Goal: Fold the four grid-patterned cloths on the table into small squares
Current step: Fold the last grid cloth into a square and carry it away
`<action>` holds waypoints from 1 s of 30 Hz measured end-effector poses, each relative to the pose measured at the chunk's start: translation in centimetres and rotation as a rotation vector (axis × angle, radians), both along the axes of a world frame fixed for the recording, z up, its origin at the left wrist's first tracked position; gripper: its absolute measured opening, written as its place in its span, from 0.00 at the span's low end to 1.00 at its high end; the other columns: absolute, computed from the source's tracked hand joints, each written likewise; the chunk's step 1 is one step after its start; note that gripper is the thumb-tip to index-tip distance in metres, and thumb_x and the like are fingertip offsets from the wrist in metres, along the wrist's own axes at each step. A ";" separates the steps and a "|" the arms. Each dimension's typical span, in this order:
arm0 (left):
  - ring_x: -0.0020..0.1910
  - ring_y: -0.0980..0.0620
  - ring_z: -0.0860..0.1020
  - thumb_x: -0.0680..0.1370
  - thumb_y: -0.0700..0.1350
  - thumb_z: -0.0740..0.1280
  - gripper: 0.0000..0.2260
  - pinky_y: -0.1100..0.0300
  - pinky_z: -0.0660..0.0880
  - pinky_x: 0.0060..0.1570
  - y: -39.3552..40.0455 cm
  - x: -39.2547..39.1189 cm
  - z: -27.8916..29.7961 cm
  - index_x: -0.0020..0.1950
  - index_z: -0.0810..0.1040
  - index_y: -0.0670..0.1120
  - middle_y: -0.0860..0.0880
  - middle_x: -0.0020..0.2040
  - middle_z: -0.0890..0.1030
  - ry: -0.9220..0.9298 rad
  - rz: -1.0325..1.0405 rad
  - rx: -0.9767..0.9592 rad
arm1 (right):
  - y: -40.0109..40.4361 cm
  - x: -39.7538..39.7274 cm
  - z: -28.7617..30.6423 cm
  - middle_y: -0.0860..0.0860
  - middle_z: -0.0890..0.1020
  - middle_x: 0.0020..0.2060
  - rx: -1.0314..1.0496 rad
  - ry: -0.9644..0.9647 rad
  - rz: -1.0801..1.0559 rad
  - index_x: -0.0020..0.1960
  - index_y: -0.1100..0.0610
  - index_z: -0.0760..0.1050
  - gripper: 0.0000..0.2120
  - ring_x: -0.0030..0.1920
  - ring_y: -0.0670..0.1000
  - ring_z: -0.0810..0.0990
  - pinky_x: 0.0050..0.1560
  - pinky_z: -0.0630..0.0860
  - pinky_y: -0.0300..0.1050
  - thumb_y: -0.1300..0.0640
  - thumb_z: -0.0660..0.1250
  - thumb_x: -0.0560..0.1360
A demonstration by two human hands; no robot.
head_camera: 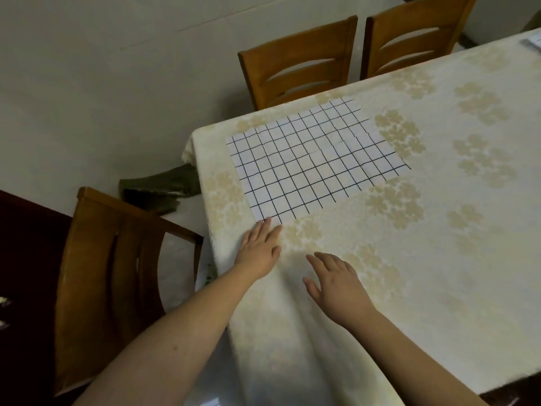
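Note:
A white cloth with a black grid pattern [316, 159] lies spread flat near the left corner of the table [439, 230], which wears a cream floral tablecloth. My left hand [260, 247] lies flat with straight fingers, its fingertips at the cloth's near corner. My right hand [336, 285] hovers open just above the tablecloth, a little short of the cloth's near edge, holding nothing. Only this one spread of grid cloth shows; I cannot tell whether it is a single layer.
Two wooden chairs [301, 63] [415, 33] stand at the table's far side and a third chair [117, 273] is at my left. A dark green bundle [161, 189] lies on the floor by the table corner. A grey object [534, 42] sits at the far right edge.

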State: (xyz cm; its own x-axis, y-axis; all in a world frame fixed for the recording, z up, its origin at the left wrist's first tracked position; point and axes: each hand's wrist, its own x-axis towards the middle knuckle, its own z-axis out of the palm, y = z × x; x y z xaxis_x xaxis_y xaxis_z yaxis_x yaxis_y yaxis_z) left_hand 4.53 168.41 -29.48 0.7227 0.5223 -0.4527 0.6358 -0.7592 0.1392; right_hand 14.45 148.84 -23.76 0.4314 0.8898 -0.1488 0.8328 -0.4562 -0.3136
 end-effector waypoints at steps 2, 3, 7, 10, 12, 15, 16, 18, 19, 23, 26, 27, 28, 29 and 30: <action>0.78 0.52 0.39 0.83 0.55 0.47 0.27 0.50 0.43 0.76 -0.2 0.0 -0.3 0.80 0.43 0.50 0.51 0.80 0.39 -0.010 -0.005 0.019 | 0.0 0.3 -0.2 0.53 0.81 0.58 0.009 0.004 -0.008 0.63 0.55 0.76 0.25 0.57 0.56 0.80 0.56 0.76 0.51 0.42 0.54 0.76; 0.78 0.52 0.39 0.83 0.55 0.47 0.27 0.50 0.43 0.76 -0.3 0.0 -0.4 0.80 0.43 0.48 0.51 0.80 0.40 -0.011 -0.005 0.034 | -0.1 0.5 -0.3 0.53 0.81 0.58 0.013 0.001 -0.011 0.63 0.56 0.76 0.25 0.57 0.56 0.80 0.56 0.76 0.51 0.42 0.54 0.76; 0.78 0.52 0.40 0.83 0.54 0.47 0.27 0.50 0.43 0.76 -0.7 0.4 -0.2 0.80 0.45 0.44 0.51 0.80 0.42 -0.006 -0.015 0.070 | -0.3 1.1 -0.6 0.54 0.81 0.58 0.018 -0.005 -0.016 0.63 0.56 0.77 0.26 0.57 0.56 0.80 0.56 0.76 0.52 0.42 0.53 0.76; 0.78 0.52 0.41 0.83 0.54 0.47 0.27 0.50 0.42 0.76 -1.7 0.1 0.1 0.80 0.47 0.43 0.51 0.80 0.42 -0.002 -0.072 0.093 | -0.6 1.2 -0.7 0.54 0.81 0.57 0.039 -0.013 -0.020 0.62 0.56 0.77 0.26 0.57 0.56 0.80 0.56 0.76 0.52 0.42 0.53 0.76; 0.78 0.52 0.41 0.83 0.55 0.47 0.28 0.50 0.42 0.76 -2.8 -0.5 0.3 0.80 0.47 0.44 0.51 0.80 0.42 -0.003 -0.106 0.105 | -0.8 1.2 -0.7 0.54 0.81 0.57 0.043 -0.014 -0.015 0.62 0.56 0.77 0.26 0.57 0.56 0.80 0.56 0.76 0.52 0.42 0.53 0.76; 0.78 0.52 0.40 0.83 0.55 0.47 0.28 0.50 0.43 0.76 -4.7 -1.8 0.7 0.80 0.45 0.44 0.52 0.80 0.41 0.012 -0.128 0.097 | -1.4 0.8 -0.8 0.54 0.81 0.58 0.031 -0.003 -0.008 0.62 0.56 0.77 0.27 0.58 0.56 0.80 0.56 0.76 0.53 0.41 0.53 0.75; 0.78 0.52 0.40 0.83 0.55 0.47 0.28 0.50 0.43 0.76 -5.4 -2.3 0.8 0.80 0.44 0.45 0.52 0.80 0.40 0.013 -0.139 0.093 | -1.6 0.6 -0.8 0.54 0.82 0.56 0.033 -0.004 -0.008 0.61 0.56 0.78 0.26 0.56 0.56 0.80 0.55 0.77 0.52 0.42 0.53 0.75; 0.78 0.52 0.42 0.83 0.56 0.48 0.29 0.48 0.46 0.76 -6.9 -3.6 0.7 0.80 0.44 0.45 0.53 0.80 0.41 0.014 -0.188 0.087 | -2.1 0.3 -0.8 0.54 0.83 0.54 0.034 -0.008 -0.002 0.60 0.56 0.79 0.26 0.54 0.55 0.82 0.52 0.78 0.51 0.42 0.54 0.74; 0.79 0.51 0.45 0.82 0.56 0.48 0.30 0.47 0.50 0.76 -7.7 -4.3 0.7 0.80 0.46 0.44 0.52 0.80 0.44 0.005 -0.227 0.101 | -2.4 0.2 -0.7 0.53 0.83 0.53 0.035 -0.011 0.001 0.59 0.56 0.79 0.25 0.53 0.55 0.82 0.51 0.78 0.51 0.42 0.55 0.74; 0.78 0.49 0.52 0.79 0.57 0.47 0.32 0.46 0.56 0.74 -10.8 -6.7 0.1 0.80 0.50 0.43 0.51 0.80 0.51 -0.009 -0.334 0.138 | -4.3 -0.4 -0.2 0.53 0.83 0.53 0.044 -0.039 0.004 0.58 0.57 0.79 0.24 0.52 0.55 0.82 0.50 0.78 0.50 0.44 0.55 0.72; 0.79 0.50 0.48 0.81 0.56 0.49 0.31 0.49 0.48 0.75 -13.4 -7.5 0.8 0.80 0.45 0.43 0.51 0.80 0.47 -0.009 -0.359 0.154 | -6.2 -1.0 -0.2 0.53 0.83 0.53 0.027 -0.047 -0.013 0.59 0.57 0.78 0.24 0.52 0.55 0.82 0.50 0.78 0.50 0.44 0.56 0.72; 0.79 0.51 0.46 0.82 0.56 0.49 0.31 0.49 0.46 0.75 -14.3 -7.8 1.1 0.80 0.44 0.44 0.52 0.80 0.45 0.011 -0.362 0.158 | -7.0 -1.3 -0.3 0.53 0.83 0.53 0.020 -0.047 -0.014 0.59 0.57 0.78 0.24 0.52 0.55 0.82 0.50 0.78 0.51 0.44 0.56 0.72; 0.78 0.51 0.45 0.82 0.56 0.49 0.31 0.50 0.45 0.75 -15.1 -8.2 1.2 0.80 0.43 0.44 0.52 0.80 0.45 0.022 -0.367 0.164 | -7.7 -1.6 -0.3 0.53 0.82 0.53 0.013 -0.046 -0.017 0.59 0.57 0.78 0.23 0.53 0.56 0.81 0.51 0.78 0.51 0.45 0.58 0.72; 0.78 0.51 0.46 0.82 0.56 0.50 0.30 0.50 0.46 0.75 -16.0 -8.6 1.4 0.80 0.44 0.43 0.51 0.80 0.45 0.020 -0.368 0.167 | -8.4 -1.9 -0.2 0.53 0.82 0.53 0.006 -0.044 -0.024 0.59 0.57 0.78 0.22 0.53 0.55 0.81 0.50 0.78 0.51 0.46 0.60 0.71; 0.78 0.51 0.49 0.82 0.55 0.50 0.30 0.50 0.50 0.75 -16.7 -9.1 1.4 0.80 0.48 0.43 0.51 0.80 0.49 0.008 -0.383 0.169 | -9.0 -2.4 -0.1 0.52 0.83 0.52 -0.003 -0.044 -0.029 0.58 0.56 0.78 0.22 0.52 0.55 0.82 0.50 0.78 0.51 0.46 0.61 0.71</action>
State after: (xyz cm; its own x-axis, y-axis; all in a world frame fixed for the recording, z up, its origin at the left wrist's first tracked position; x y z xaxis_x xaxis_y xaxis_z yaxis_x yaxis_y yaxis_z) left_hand -4.55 151.66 -28.11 0.8761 0.2839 -0.3897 0.3035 -0.9528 -0.0118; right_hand 12.04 139.84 -23.84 0.4629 0.8765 -0.1317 0.8324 -0.4810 -0.2752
